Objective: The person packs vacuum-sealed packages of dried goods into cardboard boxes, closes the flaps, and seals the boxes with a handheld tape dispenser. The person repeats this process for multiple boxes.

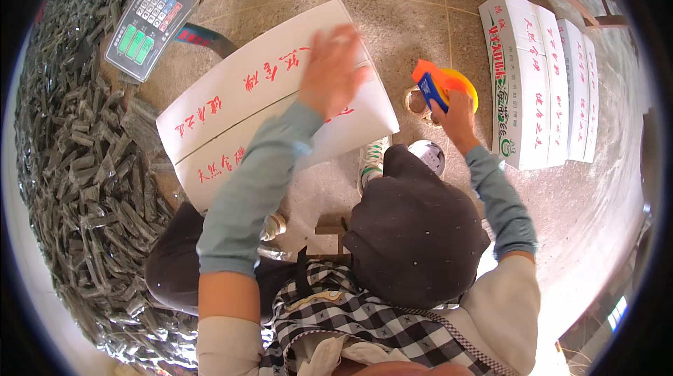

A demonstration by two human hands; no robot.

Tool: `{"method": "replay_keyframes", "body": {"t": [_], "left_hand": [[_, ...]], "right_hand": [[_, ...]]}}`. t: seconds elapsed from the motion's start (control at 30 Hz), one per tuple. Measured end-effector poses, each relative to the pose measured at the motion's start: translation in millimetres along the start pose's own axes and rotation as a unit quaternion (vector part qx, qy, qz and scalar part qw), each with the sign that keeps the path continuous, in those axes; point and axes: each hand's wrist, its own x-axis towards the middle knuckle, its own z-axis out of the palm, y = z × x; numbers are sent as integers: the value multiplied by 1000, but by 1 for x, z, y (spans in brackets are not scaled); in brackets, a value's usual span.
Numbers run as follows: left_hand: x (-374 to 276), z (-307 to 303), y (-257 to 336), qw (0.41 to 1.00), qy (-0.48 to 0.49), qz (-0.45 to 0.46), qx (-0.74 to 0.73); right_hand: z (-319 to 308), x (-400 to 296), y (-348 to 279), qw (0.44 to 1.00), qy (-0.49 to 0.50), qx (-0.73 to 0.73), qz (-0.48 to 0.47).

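Observation:
A white carton (226,100) with red writing lies before me, its top flaps meeting along a dark seam. My left hand (336,74), blurred, is spread flat over the carton's far right end and grips nothing. To the right of the carton, my right hand (459,118) holds an orange and blue tape dispenser (432,93) carrying a yellow roll of tape (469,84). The dispenser is held above the floor, apart from the carton. Whether tape covers the seam under my left forearm cannot be seen.
Many clear plastic packs of dark strips (105,192) are heaped on the left. A weighing scale's display (150,24) stands beyond them. Closed white cartons (528,81) stand at right. Round brown rolls (418,100) and a can-like cylinder (430,156) are near my right foot.

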Motion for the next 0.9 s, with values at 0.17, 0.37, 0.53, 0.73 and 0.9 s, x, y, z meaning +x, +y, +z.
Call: {"method": "replay_keyframes", "body": {"t": [0.17, 0.37, 0.53, 0.73, 0.9], "left_hand": [[-215, -60, -171, 914, 158, -333, 168], [-238, -118, -199, 539, 200, -816, 66], [-262, -122, -224, 645, 274, -652, -290], [-114, -101, -108, 656, 171, -498, -541], [71, -78, -5, 675, 109, -294, -668]], "right_hand": [[16, -27, -14, 986, 52, 69, 143], [53, 27, -106, 850, -182, 397, 294], [13, 25, -128, 668, -242, 645, 280], [-86, 15, -6, 656, -17, 722, 218], [-289, 47, 140, 589, 245, 732, 239]]}}
